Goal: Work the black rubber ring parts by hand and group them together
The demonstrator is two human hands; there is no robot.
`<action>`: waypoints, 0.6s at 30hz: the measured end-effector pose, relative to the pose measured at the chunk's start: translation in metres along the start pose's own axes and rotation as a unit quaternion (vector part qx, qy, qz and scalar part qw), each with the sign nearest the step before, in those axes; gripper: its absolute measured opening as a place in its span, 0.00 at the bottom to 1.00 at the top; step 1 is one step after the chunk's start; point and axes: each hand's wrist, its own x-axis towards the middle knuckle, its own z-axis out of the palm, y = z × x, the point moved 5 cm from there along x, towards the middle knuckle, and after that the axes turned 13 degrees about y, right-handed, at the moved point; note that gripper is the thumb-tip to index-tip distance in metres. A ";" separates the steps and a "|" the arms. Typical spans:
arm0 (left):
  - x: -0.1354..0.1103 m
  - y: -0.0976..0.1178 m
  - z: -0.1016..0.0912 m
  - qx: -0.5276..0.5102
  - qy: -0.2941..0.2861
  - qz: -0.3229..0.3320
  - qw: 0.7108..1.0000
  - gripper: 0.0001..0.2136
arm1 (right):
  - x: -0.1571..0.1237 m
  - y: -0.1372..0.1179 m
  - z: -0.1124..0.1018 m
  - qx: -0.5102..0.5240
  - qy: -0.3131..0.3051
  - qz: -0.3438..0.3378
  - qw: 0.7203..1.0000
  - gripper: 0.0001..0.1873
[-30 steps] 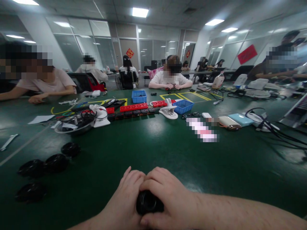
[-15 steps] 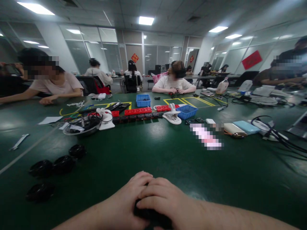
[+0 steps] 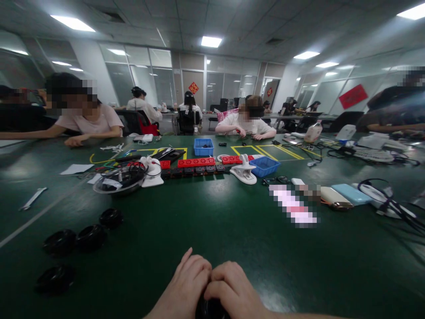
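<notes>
At the bottom edge of the head view my left hand [image 3: 186, 288] and my right hand [image 3: 232, 292] are closed together around a small black round part [image 3: 209, 309], of which only a sliver shows between the fingers. Both hands rest low over the green table [image 3: 232, 230]. Several matching black round parts [image 3: 89, 237] lie on the table to my left, one of them nearer me [image 3: 55, 279].
A clear bowl of cables [image 3: 119, 179], a white clip stand [image 3: 244, 170], red power strips [image 3: 195, 162], two blue bins [image 3: 203, 146], phones and a power bank [image 3: 352, 194] lie across the table. A wrench [image 3: 32, 198] is far left. Other people sit at the far side.
The view has tilted upward, so my hands have slid toward the bottom edge and more ceiling shows. The black part stays gripped and is now mostly hidden.
</notes>
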 end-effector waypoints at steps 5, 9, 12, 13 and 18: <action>0.005 -0.007 0.003 -0.062 -0.040 0.008 0.997 0.12 | 0.001 0.004 -0.001 0.047 -0.023 0.020 0.998 0.16; 0.009 -0.011 0.005 -0.076 -0.065 0.028 0.995 0.08 | 0.000 0.014 0.006 0.088 -0.060 0.116 0.988 0.18; 0.010 -0.016 0.006 -0.071 -0.077 0.026 0.994 0.13 | -0.004 0.021 0.022 0.094 -0.119 0.139 0.979 0.16; 0.010 -0.017 0.006 -0.077 -0.086 0.021 0.993 0.15 | -0.005 0.022 0.027 0.093 -0.136 0.138 0.977 0.15; 0.007 -0.016 0.005 -0.109 -0.122 0.004 0.986 0.17 | -0.006 0.023 0.027 0.076 -0.133 0.103 0.983 0.12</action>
